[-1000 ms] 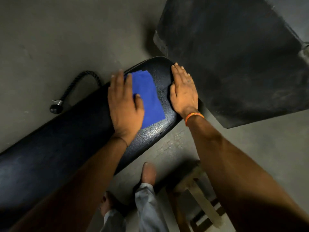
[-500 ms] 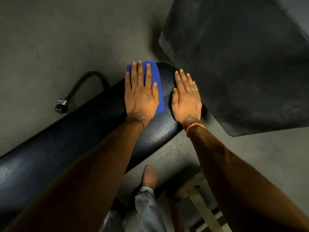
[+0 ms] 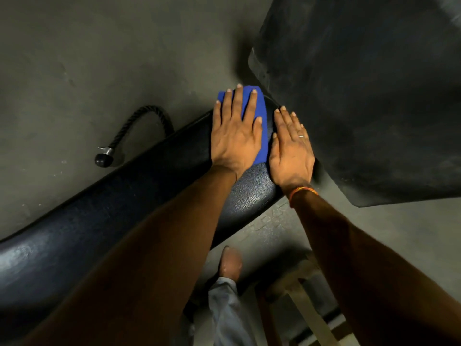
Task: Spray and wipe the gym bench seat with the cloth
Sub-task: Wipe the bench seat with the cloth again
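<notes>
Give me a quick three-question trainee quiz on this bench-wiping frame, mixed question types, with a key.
1. True or false: the left hand lies flat on the blue cloth, on the bench seat.
2. Which hand wears the ring? A. left hand B. right hand C. both
3. Fill in: the rope with the black knob lies on the ____.
Key: 1 true; 2 B; 3 floor.

Grey concrete floor, black rubber mat, dim light
</notes>
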{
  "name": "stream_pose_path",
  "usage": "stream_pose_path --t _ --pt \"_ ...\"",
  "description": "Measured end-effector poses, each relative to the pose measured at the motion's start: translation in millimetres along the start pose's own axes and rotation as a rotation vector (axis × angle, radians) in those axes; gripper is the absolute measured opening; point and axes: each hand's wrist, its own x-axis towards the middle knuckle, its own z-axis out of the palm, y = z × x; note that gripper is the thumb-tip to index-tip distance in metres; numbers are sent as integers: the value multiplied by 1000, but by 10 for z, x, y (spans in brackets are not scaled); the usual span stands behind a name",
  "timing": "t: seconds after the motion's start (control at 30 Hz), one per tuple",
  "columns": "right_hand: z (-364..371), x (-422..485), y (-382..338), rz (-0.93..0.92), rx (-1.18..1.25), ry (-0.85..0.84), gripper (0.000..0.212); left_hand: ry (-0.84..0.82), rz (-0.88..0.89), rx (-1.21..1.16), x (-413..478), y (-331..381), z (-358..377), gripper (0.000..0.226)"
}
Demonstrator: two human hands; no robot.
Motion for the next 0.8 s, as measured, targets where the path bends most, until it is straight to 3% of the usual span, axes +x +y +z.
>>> stream_pose_path --t 0.23,0.37,0.5,0.67,0.8 --pt "-77 -13 -99 2 -70 -42 64 -122 22 7 -1365 66 6 66" --pt "-51 -22 -74 -76 -128 -71 67 -51 48 -10 -892 -36 -9 63" --pt "-38 -46 -86 -112 -126 -67 65 -12 -92 -45 -279 -134 -18 63" --pt "-110 -82 -223 -90 -169 -141 65 -45 -113 -18 -1147 -64 -34 64" --pt "-19 -225 -658 -256 -163 -268 65 -135 -21 45 -1594 -419 -137 64"
